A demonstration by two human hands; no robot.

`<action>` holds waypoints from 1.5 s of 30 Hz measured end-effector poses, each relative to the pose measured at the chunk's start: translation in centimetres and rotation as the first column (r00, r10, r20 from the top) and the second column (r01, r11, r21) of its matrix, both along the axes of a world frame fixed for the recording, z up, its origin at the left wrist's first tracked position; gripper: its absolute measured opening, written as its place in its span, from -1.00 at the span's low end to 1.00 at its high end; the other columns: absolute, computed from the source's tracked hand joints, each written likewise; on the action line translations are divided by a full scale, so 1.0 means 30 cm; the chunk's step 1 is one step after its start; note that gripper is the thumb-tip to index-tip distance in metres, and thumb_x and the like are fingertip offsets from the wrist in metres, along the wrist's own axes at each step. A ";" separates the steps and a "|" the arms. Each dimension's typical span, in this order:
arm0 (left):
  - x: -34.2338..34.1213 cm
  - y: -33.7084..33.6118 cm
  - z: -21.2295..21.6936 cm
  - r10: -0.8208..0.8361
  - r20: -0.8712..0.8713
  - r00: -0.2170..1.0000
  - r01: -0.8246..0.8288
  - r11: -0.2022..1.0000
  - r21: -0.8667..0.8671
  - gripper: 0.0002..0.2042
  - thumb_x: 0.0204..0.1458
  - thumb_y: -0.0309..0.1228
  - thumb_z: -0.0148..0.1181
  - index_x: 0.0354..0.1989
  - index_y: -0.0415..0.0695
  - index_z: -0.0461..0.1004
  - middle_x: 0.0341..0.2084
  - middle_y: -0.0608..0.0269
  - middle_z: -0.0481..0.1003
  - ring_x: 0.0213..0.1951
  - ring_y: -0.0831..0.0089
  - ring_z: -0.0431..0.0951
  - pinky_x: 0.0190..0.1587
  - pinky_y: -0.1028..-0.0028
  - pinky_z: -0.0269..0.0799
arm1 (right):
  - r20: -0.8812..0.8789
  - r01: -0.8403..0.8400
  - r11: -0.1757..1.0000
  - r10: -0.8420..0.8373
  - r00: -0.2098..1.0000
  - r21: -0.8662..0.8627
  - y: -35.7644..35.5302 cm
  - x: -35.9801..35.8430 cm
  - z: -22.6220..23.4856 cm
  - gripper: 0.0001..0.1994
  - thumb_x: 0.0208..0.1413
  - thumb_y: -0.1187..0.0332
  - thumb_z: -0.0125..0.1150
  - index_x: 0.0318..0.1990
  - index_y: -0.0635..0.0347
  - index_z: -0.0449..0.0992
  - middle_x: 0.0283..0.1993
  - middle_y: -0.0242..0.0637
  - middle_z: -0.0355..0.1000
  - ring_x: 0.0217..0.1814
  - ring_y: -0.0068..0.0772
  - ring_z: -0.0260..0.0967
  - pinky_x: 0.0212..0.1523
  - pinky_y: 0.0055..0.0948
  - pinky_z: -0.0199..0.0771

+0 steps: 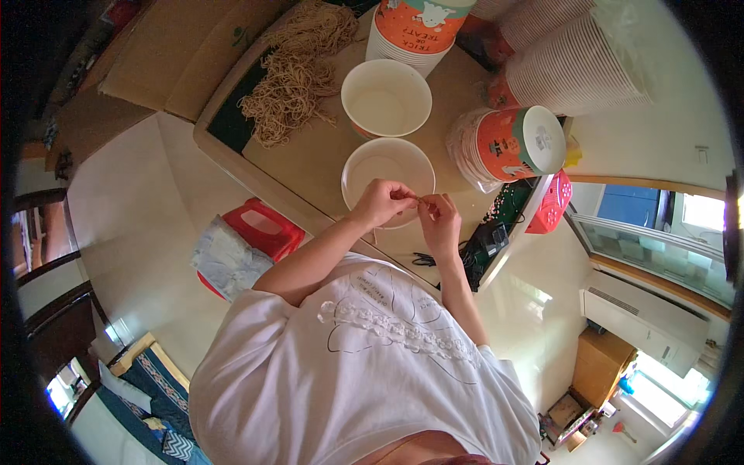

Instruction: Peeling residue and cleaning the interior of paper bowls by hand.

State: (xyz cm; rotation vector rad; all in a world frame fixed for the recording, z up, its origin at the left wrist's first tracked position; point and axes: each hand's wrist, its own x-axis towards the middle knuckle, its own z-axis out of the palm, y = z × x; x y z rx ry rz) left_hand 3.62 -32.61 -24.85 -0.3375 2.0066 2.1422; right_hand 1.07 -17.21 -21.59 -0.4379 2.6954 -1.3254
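On the tan table (310, 155), a white bowl (387, 167) sits under your hands. Both the left hand (380, 203) and right hand (439, 221) pinch one rubber band (421, 200); stretch it evenly, I'd say, over the bowl.

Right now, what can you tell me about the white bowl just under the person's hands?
The nearer white bowl is a round paper-looking cup, plain white inside and seemingly empty. It stands upright and open on the tan tabletop, beside a second similar bowl farther away. The left hand and right hand hover over its near rim, pinching something thin and tan between them; whether they touch the bowl is unclear.
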 end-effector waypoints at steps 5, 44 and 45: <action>-0.003 0.006 -0.007 -0.011 -0.022 1.000 0.009 0.997 -0.079 -0.89 -0.06 -0.48 0.23 -0.41 -0.26 0.57 -0.54 0.23 0.58 -0.46 0.57 0.57 -0.36 0.58 0.47 | 0.003 -0.022 1.000 0.022 1.000 -0.004 0.005 -0.002 -0.002 -0.98 -0.05 0.51 0.18 -0.44 0.23 0.51 -0.53 -0.23 0.33 -0.52 -0.37 0.31 -0.47 -0.44 0.32; -0.004 -0.023 0.051 0.058 0.039 0.998 -0.056 0.998 -0.036 -0.88 0.07 -0.46 0.10 -0.39 -0.26 0.51 -0.52 0.26 0.56 -0.53 0.62 0.51 -0.51 0.58 0.41 | -0.028 -0.042 0.993 0.045 0.999 0.110 -0.029 0.002 0.030 -0.92 -0.08 0.48 0.21 -0.37 0.16 0.49 -0.37 -0.25 0.45 -0.37 -0.26 0.45 -0.36 -0.36 0.43; -0.001 -0.024 0.049 0.048 0.013 0.999 -0.047 0.998 -0.048 -0.88 0.07 -0.46 0.11 -0.39 -0.26 0.51 -0.53 0.26 0.56 -0.54 0.62 0.50 -0.52 0.58 0.41 | -0.028 -0.043 0.993 0.047 0.999 0.110 -0.031 0.004 0.029 -0.92 -0.08 0.48 0.21 -0.37 0.16 0.49 -0.37 -0.25 0.45 -0.37 -0.26 0.45 -0.36 -0.36 0.43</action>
